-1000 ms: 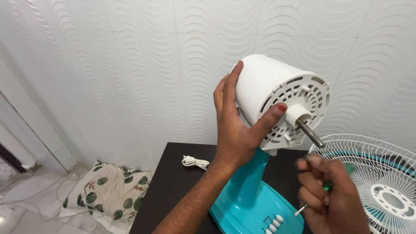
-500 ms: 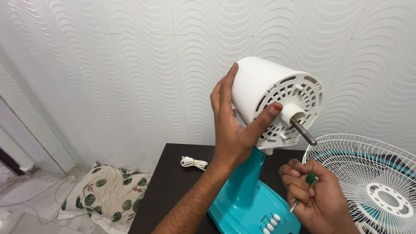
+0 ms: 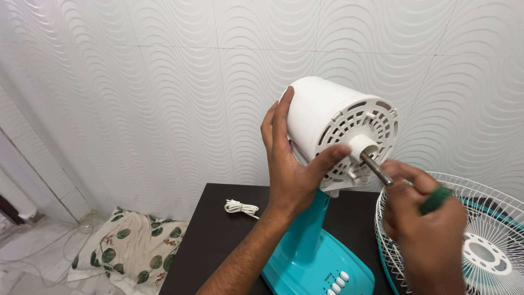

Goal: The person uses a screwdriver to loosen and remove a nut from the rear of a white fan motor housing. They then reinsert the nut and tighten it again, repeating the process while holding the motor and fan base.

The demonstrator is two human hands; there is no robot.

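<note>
My left hand (image 3: 292,164) grips the white motor housing (image 3: 327,117) of a table fan, thumb across its vented front face. A metal shaft (image 3: 376,168) sticks out of the housing's middle. My right hand (image 3: 423,229) is raised just below and right of the shaft tip, closed around a screwdriver with a green handle (image 3: 435,200); its blade is hidden by the hand. The housing stands on a teal neck and base (image 3: 314,257) with white buttons (image 3: 337,282).
A white wire fan guard (image 3: 486,246) with a teal ring lies at the right on the dark table (image 3: 213,240). A coiled white cord (image 3: 240,207) lies at the table's back. A leaf-print cushion (image 3: 131,246) lies on the floor at left. A wavy white wall stands behind.
My right hand has risen from low near the base up to the shaft tip with the screwdriver. The left hand stays on the housing.
</note>
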